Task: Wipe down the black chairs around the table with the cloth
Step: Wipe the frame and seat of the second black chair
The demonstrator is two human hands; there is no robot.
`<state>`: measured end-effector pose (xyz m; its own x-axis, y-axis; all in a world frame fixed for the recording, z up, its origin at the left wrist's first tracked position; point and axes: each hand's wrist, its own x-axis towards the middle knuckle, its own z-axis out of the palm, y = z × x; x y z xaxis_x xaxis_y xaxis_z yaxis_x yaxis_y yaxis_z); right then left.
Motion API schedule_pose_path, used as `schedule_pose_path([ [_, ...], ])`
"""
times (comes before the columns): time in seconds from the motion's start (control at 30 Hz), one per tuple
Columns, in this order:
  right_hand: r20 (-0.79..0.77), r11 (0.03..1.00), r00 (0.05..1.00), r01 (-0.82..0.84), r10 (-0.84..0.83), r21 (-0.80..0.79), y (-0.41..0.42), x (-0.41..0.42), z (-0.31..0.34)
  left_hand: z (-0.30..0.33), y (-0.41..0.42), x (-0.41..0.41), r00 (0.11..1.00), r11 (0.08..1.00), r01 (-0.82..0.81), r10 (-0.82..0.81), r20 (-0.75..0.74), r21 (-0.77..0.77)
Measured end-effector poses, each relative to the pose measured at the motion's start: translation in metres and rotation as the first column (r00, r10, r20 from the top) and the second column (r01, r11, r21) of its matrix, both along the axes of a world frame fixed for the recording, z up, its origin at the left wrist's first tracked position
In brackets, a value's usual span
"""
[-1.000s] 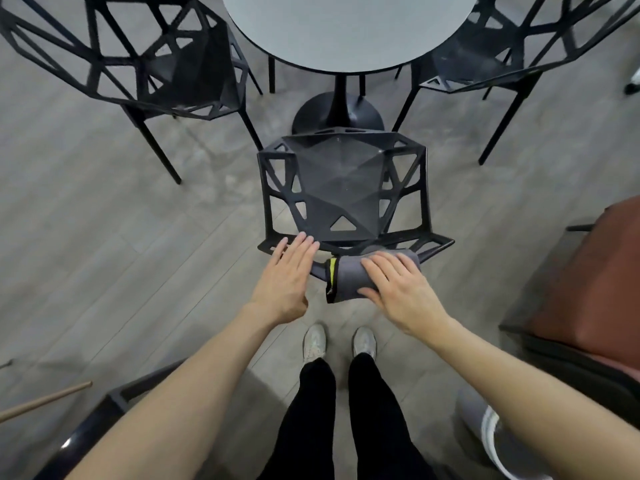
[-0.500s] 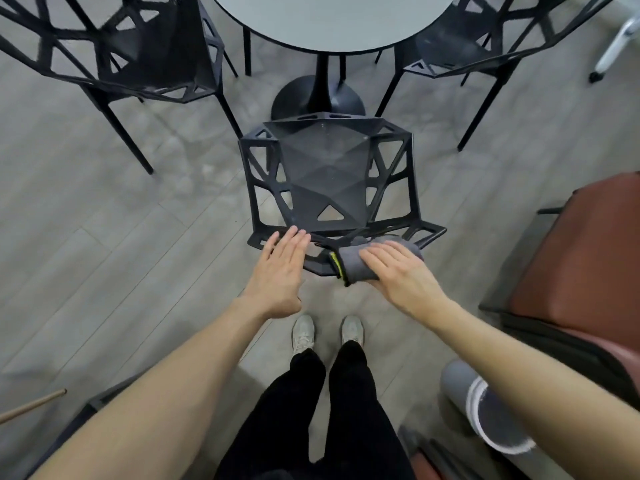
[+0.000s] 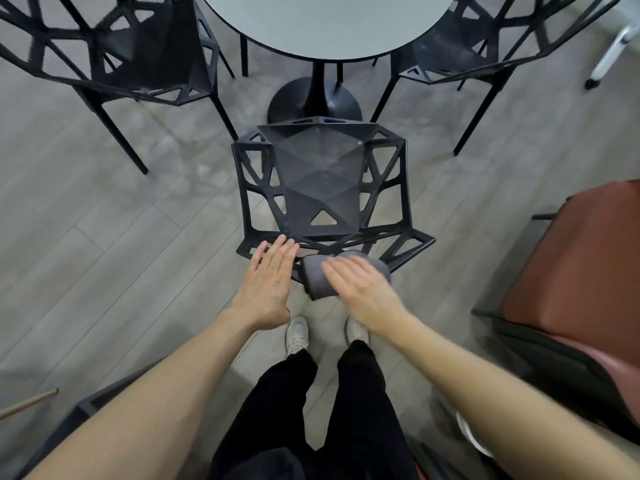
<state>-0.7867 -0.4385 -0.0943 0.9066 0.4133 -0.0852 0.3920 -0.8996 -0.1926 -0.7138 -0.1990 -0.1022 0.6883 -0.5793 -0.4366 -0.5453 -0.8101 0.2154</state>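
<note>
The step in hand is the wiping of the top rail of the backrest on the nearest black chair (image 3: 322, 188). The right hand (image 3: 363, 289) lies flat on the grey cloth (image 3: 317, 280), its fingers stretched out and close together, pressing the cloth down on the rail and not closing around it. The cloth is folded over the rail; part of it shows past the fingertips and part hangs to the thumb side. The right hand is blurred, so I judge it is in a stroke, but the direction I cannot tell.

The left hand (image 3: 272, 282) is also open and flat, holding nothing. Its fingertips touch the same rail just beside the cloth, probably to keep the chair steady.

The next move, as I judge, calls for carrying the cloth along the rail beyond the fingertips toward the far corner, then down into the seat. The frame has many triangular openings, so the cloth must go around thin bars and could catch on their edges.

Beyond the fingertips stands a round grey table (image 3: 322, 26) on a black foot, with two more black chairs (image 3: 114, 46) at its sides, not yet wiped as it seems. The floor (image 3: 104, 237) is grey wood planks. To the outer side of the right hand is a reddish-brown seat (image 3: 575, 271).
</note>
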Motion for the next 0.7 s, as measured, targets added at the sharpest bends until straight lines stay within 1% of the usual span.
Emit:
schedule_pose_path([
  [0.03, 0.004, 0.999, 0.999, -0.051, 0.051, -0.01, -0.037, -0.003, 0.001, 0.002, -0.002, 0.001, 1.0, 1.0, 0.008, -0.008, -0.014, 0.009],
  [0.1, -0.068, 0.993, 0.993, -0.105, 0.101, -0.057, -0.097, -0.002, 0.007, 0.005, -0.003, -0.001, 1.0, 1.0, -0.01, 0.01, -0.016, 0.016],
  [0.13, -0.099, 0.991, 0.991, -0.099, 0.09, -0.09, -0.111, 0.001, 0.008, 0.006, -0.004, -0.001, 1.0, 0.999, -0.025, 0.026, -0.006, 0.023],
  [0.17, -0.093, 0.989, 0.992, -0.09, 0.079, -0.118, -0.112, 0.003, 0.007, 0.006, -0.004, -0.001, 0.999, 0.999, -0.035, 0.035, -0.001, 0.03],
  [0.23, -0.04, 0.99, 0.998, -0.058, 0.053, -0.132, -0.08, 0.003, 0.001, 0.005, -0.004, -0.003, 0.999, 0.998, -0.042, 0.042, 0.01, 0.048],
  [0.33, -0.032, 0.999, 0.999, 0.003, -0.005, -0.054, 0.001, 0.004, 0.0, 0.004, -0.002, -0.005, 0.997, 0.994, -0.078, 0.076, 0.022, 0.078],
  [0.4, -0.129, 0.999, 0.992, 0.009, -0.015, -0.049, 0.044, 0.014, 0.004, 0.005, -0.002, -0.005, 0.995, 0.99, -0.099, 0.098, 0.017, 0.101],
  [0.47, -0.185, 0.998, 0.983, -0.02, 0.01, -0.052, 0.054, 0.022, 0.006, 0.007, -0.004, -0.005, 0.994, 0.986, -0.113, 0.114, 0.005, 0.125],
  [0.53, -0.149, 0.992, 0.981, -0.126, 0.122, -0.021, 0.019, 0.019, 0.003, 0.01, -0.006, -0.007, 0.992, 0.98, -0.129, 0.128, 0.016, 0.15],
  [0.57, -0.144, 0.982, 0.972, -0.189, 0.188, 0.007, -0.012, 0.015, 0.004, 0.011, -0.007, -0.008, 0.99, 0.977, -0.138, 0.136, 0.019, 0.16],
  [0.6, -0.104, 0.968, 0.962, -0.249, 0.252, 0.039, -0.048, 0.013, 0.0, 0.012, -0.008, -0.008, 0.99, 0.976, -0.143, 0.143, 0.014, 0.166],
  [0.63, -0.075, 0.957, 0.955, -0.283, 0.287, 0.063, -0.085, 0.013, -0.003, 0.013, -0.01, -0.007, 0.989, 0.975, -0.148, 0.149, 0.007, 0.168],
  [0.7, -0.085, 0.958, 0.956, -0.272, 0.279, 0.088, -0.14, 0.018, -0.001, 0.013, -0.011, -0.006, 0.986, 0.97, -0.166, 0.167, 0.009, 0.18],
])
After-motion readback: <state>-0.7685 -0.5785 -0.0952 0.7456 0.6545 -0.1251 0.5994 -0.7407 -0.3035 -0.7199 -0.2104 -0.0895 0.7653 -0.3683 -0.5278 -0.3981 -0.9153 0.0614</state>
